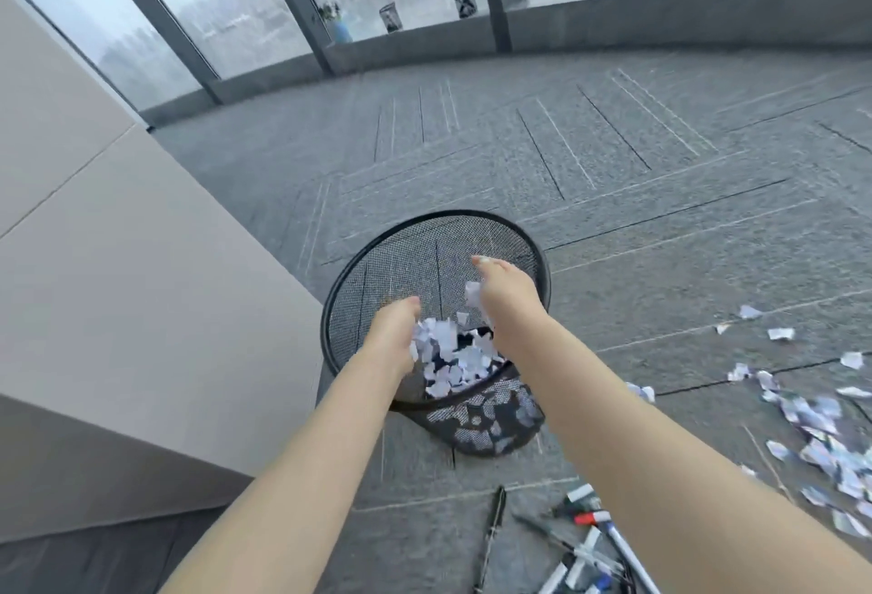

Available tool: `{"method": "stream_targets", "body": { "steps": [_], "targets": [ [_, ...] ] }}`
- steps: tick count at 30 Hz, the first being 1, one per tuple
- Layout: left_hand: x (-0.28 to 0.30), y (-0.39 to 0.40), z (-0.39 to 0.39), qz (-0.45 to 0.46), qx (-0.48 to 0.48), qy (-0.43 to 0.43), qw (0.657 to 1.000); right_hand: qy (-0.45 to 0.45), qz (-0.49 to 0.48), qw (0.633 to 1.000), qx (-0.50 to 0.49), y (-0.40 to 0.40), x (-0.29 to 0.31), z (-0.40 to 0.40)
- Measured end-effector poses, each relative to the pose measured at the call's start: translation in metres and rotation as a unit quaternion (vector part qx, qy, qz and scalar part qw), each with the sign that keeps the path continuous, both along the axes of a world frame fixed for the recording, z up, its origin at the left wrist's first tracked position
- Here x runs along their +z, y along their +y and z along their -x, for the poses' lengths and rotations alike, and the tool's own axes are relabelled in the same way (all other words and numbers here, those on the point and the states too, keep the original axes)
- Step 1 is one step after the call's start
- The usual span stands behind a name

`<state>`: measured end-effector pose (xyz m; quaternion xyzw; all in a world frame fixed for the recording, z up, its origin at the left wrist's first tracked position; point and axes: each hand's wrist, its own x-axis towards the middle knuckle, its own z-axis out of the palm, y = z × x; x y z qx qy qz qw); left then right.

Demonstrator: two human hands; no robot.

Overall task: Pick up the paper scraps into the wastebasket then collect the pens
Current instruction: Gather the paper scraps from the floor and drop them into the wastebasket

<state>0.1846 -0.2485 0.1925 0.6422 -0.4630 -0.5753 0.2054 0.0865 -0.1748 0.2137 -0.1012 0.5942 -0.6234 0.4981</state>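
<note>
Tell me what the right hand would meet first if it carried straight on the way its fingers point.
Probably the far inner mesh wall of the wastebasket. The right hand reaches forward over the open rim, fingers aimed at that wall, though depth is hard to judge here.

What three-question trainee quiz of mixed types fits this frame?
1. True or false: both hands are over the wastebasket.
2. The paper scraps left on the carpet lie: A) left of the basket B) right of it C) by the window.
3. Fill in: the pens lie on the ____.

Key: 1 true; 2 B; 3 carpet.
</note>
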Motion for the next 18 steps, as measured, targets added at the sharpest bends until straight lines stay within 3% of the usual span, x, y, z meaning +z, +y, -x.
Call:
{"method": "stream_targets", "body": {
  "steps": [2,5,9,12,15,18],
  "targets": [
    [0.003,-0.001,-0.002,0.004,-0.004,-0.011,1.0,-0.022,-0.003,1.0,-0.002,-0.001,-0.001,0.006],
    [0.003,-0.004,-0.005,0.025,0.003,0.039,0.999,-0.051,-0.03,0.998,0.019,-0.003,-0.002,0.012],
    [0.008,-0.001,-0.004,0.064,0.042,0.124,0.989,-0.134,0.071,0.988,-0.033,-0.001,-0.007,0.011],
    [0.015,0.006,0.002,0.092,0.07,0.134,0.984,-0.19,0.127,0.97,-0.081,0.006,-0.004,0.013],
    [0.029,0.025,0.014,0.207,0.043,0.114,0.971,-0.167,0.16,0.964,-0.128,0.014,0.003,0.022],
    [0.037,0.062,0.039,0.403,-0.065,0.108,0.907,-0.089,0.18,0.957,-0.208,0.029,0.0,0.043]
  ]
}}
